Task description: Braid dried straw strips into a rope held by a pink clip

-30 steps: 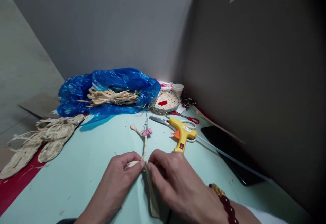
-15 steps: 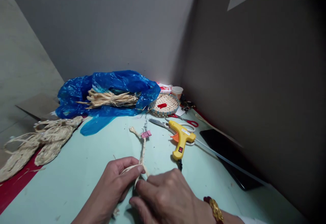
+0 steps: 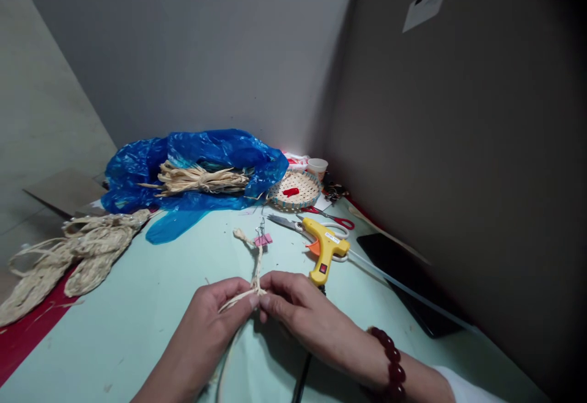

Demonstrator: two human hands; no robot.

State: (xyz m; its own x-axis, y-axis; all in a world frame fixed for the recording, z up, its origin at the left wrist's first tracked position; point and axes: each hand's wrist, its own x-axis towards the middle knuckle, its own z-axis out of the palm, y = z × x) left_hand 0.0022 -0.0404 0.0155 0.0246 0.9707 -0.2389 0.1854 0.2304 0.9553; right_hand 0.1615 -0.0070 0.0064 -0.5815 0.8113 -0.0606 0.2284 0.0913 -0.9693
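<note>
A pale braided straw cord (image 3: 258, 265) runs down the table from a pink binder clip (image 3: 263, 240), which grips it near its knotted upper end. At the cord's lower end, my left hand (image 3: 219, 314) pinches loose strands between thumb and fingers. Close beside it, my right hand (image 3: 293, 305) pinches the cord too, its fingertips almost meeting the left thumb. One long strand hangs down below the hands toward the front edge of the view. Part of the strands is hidden behind the fingers.
A yellow glue gun (image 3: 326, 247) lies over scissors (image 3: 284, 222) to the right, near a black tablet-like slab (image 3: 408, 287). Behind are a blue plastic bag (image 3: 220, 140) with a straw bundle (image 3: 197, 180) and a woven basket (image 3: 300, 198). Woven straw soles (image 3: 101, 256) lie left.
My right hand has moved up and turned, from below the cord to a pinch beside my left thumb. My left hand has stayed nearly in place.
</note>
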